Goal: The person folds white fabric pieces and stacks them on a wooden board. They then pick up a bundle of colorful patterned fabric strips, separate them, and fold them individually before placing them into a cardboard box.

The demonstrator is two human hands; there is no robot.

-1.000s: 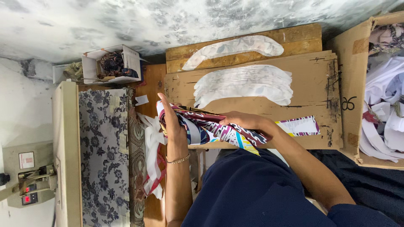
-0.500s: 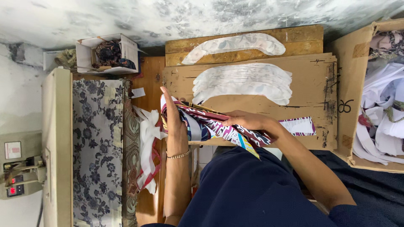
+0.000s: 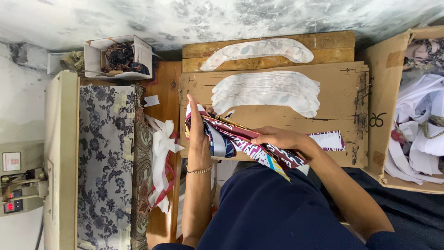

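Patterned fabric strips (image 3: 240, 143) stay gripped between left hand (image 3: 198, 134) and right hand (image 3: 277, 137), now shifted slightly rightward over the cardboard-topped worktop (image 3: 342, 92).

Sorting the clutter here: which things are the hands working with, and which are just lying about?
In hand:
left hand
right hand
bundle of printed fabric strips

Lying about:
white curved pieces
cardboard sheet
box of scraps
small box
floral cloth

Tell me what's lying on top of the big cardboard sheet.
On the cardboard sheet lies a stack of white curved fabric pieces. The left hand and right hand hold a bundle of patterned strips over its near edge, hiding whatever lies beneath.
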